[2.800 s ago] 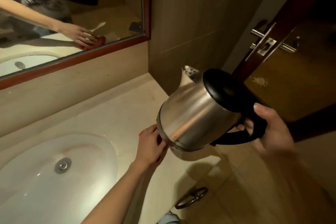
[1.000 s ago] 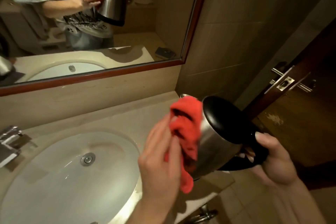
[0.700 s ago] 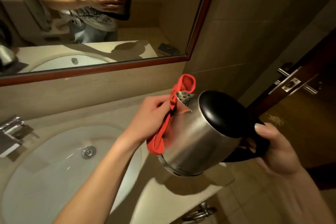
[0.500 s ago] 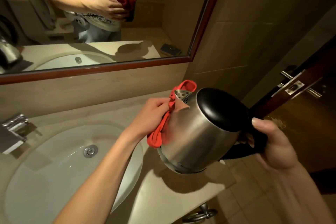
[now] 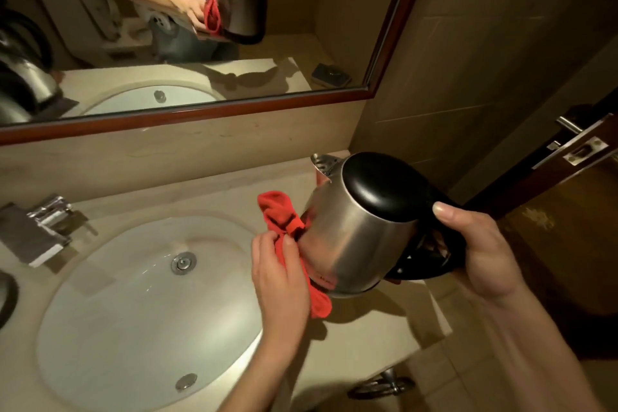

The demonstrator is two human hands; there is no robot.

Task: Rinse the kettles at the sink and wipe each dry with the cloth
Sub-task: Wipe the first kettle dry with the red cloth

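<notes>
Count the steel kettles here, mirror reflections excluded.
1 directly in view: a stainless steel kettle with a black lid, held beside the sink. The mirror reflects another at the left, so more may sit out of frame.

- Beige stone vanity counter (image 5: 214, 201) along the wall, under a wood-framed mirror (image 5: 394, 43).
- Sunk into it, an oval white sink basin (image 5: 110, 318), with a chrome drain plug (image 5: 183, 261) at its bottom and an overflow cap (image 5: 186, 381) on the near wall.
- At the back left, a chrome faucet (image 5: 50, 214), spout facing the basin.
- Against the faucet's left side, a flat grey object (image 5: 30, 241), identity unclear.
- At the far left edge, part of a dark round object (image 5: 6, 298) on the counter, mostly cut off.
- Shadows across the counter's right end.
</notes>
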